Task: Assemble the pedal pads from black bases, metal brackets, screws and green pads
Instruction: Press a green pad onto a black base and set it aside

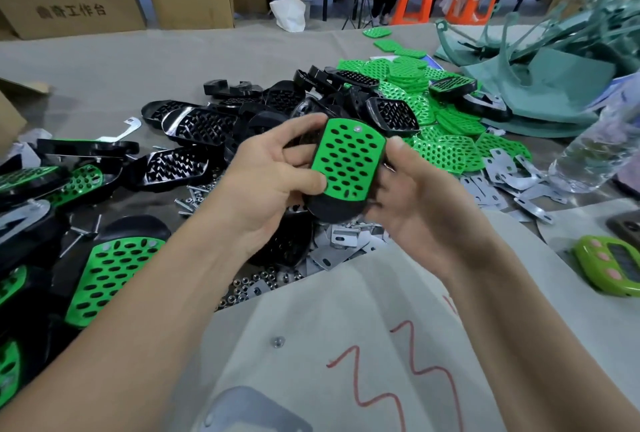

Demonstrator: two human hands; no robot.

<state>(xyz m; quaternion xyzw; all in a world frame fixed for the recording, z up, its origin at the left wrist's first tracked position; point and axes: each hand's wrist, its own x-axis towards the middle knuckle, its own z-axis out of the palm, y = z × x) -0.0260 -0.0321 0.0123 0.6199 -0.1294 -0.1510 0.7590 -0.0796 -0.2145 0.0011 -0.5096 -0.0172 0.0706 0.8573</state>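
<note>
From my station I see both hands raised over the table (121,61), holding 1 pedal pad (346,172) between them; the left hand (273,182) grips its left side, thumb pressed on the green pad (349,147) and fingers curled behind; the right hand (412,203) clasps the right edge, thumb near the upper corner; the green pad lies on its black base (332,210), whose lower end shows beneath; 1 screw head (357,128) shines near the top; behind lie heaped black bases (207,127), loose green pads (443,151) to the right, and metal brackets (512,175) beside a water bottle (595,154); finished pads (110,272) sit at the left.
</note>
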